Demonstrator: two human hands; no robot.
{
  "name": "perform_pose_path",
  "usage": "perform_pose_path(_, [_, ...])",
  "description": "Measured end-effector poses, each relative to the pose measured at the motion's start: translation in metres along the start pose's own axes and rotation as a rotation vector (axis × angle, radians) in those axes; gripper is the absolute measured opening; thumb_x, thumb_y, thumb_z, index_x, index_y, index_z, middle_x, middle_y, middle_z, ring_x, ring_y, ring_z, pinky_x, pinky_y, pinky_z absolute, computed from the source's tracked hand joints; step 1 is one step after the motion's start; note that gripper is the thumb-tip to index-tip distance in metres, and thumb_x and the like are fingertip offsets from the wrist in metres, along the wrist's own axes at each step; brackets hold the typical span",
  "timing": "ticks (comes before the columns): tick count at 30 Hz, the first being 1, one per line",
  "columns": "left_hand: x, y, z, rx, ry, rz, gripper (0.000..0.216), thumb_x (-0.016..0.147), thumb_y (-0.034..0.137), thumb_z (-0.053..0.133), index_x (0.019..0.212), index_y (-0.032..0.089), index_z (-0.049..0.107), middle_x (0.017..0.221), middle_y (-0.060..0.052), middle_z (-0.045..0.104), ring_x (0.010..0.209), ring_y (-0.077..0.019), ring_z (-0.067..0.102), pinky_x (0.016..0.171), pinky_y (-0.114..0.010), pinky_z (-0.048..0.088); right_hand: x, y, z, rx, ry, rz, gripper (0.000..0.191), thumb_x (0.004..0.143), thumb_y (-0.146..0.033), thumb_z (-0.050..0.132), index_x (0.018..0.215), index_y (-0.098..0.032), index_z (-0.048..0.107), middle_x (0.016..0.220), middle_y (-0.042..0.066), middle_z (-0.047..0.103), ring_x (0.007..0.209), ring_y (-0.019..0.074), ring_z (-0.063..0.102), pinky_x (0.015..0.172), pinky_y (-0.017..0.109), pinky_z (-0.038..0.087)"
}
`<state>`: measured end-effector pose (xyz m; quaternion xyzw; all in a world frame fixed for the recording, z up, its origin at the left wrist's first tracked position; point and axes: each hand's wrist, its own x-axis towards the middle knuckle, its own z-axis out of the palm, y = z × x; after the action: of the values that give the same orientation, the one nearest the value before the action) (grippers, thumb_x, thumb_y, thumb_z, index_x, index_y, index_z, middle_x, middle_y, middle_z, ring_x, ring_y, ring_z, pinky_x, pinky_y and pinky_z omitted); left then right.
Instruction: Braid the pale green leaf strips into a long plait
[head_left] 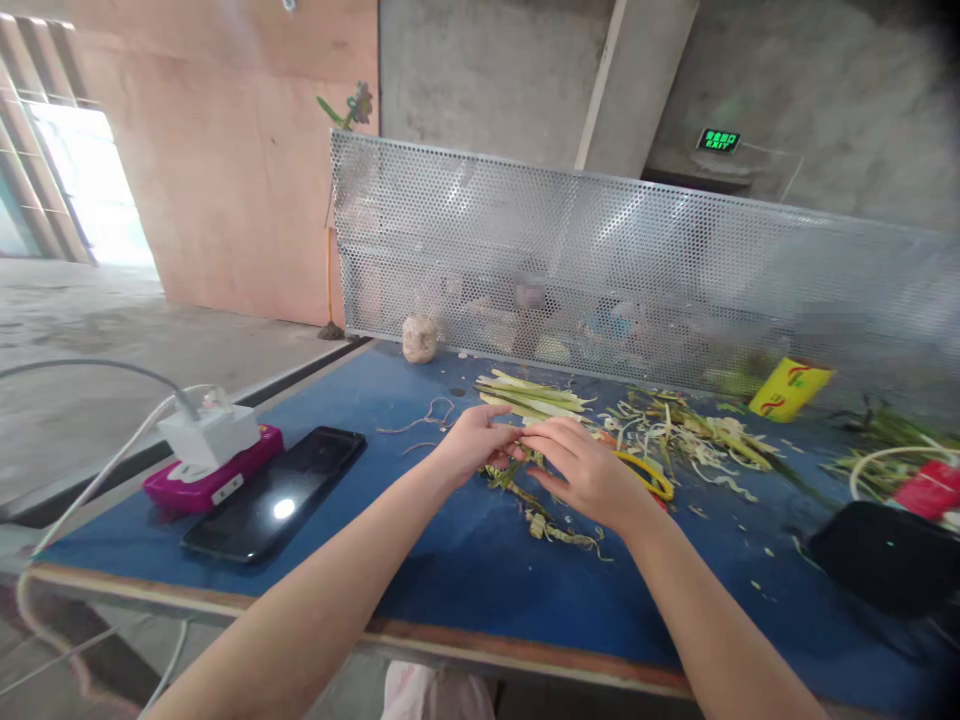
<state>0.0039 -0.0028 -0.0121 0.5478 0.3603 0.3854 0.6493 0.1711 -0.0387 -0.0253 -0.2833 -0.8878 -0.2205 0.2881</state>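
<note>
Above blue tbl, L hand touching R hand; pale stalks beyond.

The fingers hide whether the hands pinch anything, and the black object at right is blurred.

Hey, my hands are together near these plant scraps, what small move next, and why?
Perhaps part the left hand and right hand slightly: they come together close by the plant scraps, and it's unclear whether anything is pinched between them.
</note>
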Motion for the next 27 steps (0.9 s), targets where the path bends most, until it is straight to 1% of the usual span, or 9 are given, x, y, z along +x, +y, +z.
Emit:
perform_pose_path(3, [-0.003,0.003,0.001,-0.126,-0.024,-0.082,0.037,0.073,0.007,0.055,0.11,0.005,0.051,0.044,0.002,0.056,0.04,-0.0045,0.048,0.038,-0.013,0.029,0.0,0.0,0.001,-0.167,0.008,-0.071,0.026,0.082,-0.012,0.047,0.105,-0.011,0.058,0.103,0.011,0.062,0.098,0.023,0.054,0.089,0.04,0.045])
perform_pose_path(5, [-0.003,0.003,0.002,-0.171,-0.033,-0.091,0.029,0.074,0.006,0.053,0.103,0.005,0.054,0.044,0.001,0.056,0.04,-0.0044,0.049,0.038,-0.013,0.03,-0.001,-0.001,0.002,-0.226,0.055,-0.105,0.023,0.081,-0.01,0.048,0.102,-0.011,0.06,0.1,0.01,0.064,0.095,0.022,0.055,0.088,0.038,0.046])
perform_pose_path(7, [-0.003,0.003,0.002,-0.184,-0.022,-0.081,0.028,0.074,0.004,0.052,0.102,0.005,0.054,0.045,0.0,0.057,0.041,-0.0052,0.05,0.037,-0.013,0.03,-0.001,-0.002,0.002,-0.24,0.091,-0.13,0.023,0.081,-0.009,0.049,0.101,-0.011,0.061,0.099,0.009,0.065,0.094,0.0212,0.055,0.086,0.036,0.047])
perform_pose_path(12, [-0.001,0.001,0.0,-0.209,0.016,-0.014,0.033,0.075,0.004,0.052,0.108,0.004,0.05,0.048,-0.001,0.058,0.043,-0.0063,0.052,0.037,-0.014,0.031,0.001,-0.006,-0.004,-0.243,0.209,-0.104,0.025,0.078,-0.01,0.055,0.101,-0.018,0.062,0.099,0.006,0.066,0.09,0.0197,0.056,0.08,0.036,0.047])
perform_pose_path(14, [0.001,0.002,-0.002,-0.232,0.041,0.019,0.036,0.075,0.005,0.053,0.111,0.004,0.048,0.052,-0.001,0.058,0.044,-0.0058,0.053,0.039,-0.014,0.034,0.001,-0.006,-0.006,-0.247,0.258,-0.073,0.023,0.077,-0.012,0.058,0.098,-0.02,0.063,0.095,0.005,0.067,0.086,0.0189,0.057,0.077,0.036,0.046])
perform_pose_path(18, [0.003,0.003,-0.004,-0.262,0.102,0.096,0.037,0.072,0.008,0.059,0.109,0.006,0.052,0.057,-0.001,0.059,0.049,-0.0065,0.054,0.04,-0.015,0.034,0.0,-0.003,-0.003,-0.119,0.244,0.012,0.019,0.08,-0.012,0.053,0.094,-0.019,0.065,0.08,0.006,0.067,0.075,0.0155,0.058,0.069,0.03,0.048])
perform_pose_path(20, [0.004,0.003,-0.003,-0.235,0.112,0.14,0.038,0.071,0.012,0.061,0.108,0.009,0.054,0.063,-0.003,0.06,0.057,-0.0084,0.057,0.043,-0.016,0.036,-0.001,0.0,0.0,-0.015,0.237,0.058,0.02,0.083,-0.013,0.049,0.095,-0.018,0.064,0.084,0.007,0.067,0.077,0.0148,0.06,0.071,0.028,0.049])
perform_pose_path(23, [0.003,0.001,-0.001,-0.155,0.081,0.191,0.043,0.069,0.017,0.064,0.11,0.012,0.054,0.075,-0.004,0.062,0.066,-0.0105,0.057,0.049,-0.019,0.039,-0.003,0.003,0.004,0.076,0.261,0.124,0.021,0.084,-0.014,0.048,0.095,-0.02,0.063,0.091,0.006,0.067,0.085,0.0158,0.061,0.078,0.03,0.049])
perform_pose_path(27, [0.002,-0.001,0.002,-0.106,0.005,0.258,0.061,0.063,0.018,0.068,0.119,0.012,0.046,0.08,-0.004,0.058,0.066,-0.0098,0.053,0.057,-0.023,0.042,-0.004,0.003,0.007,0.126,0.32,0.196,0.019,0.082,-0.015,0.05,0.093,-0.021,0.064,0.089,0.005,0.068,0.084,0.0168,0.062,0.079,0.03,0.05])
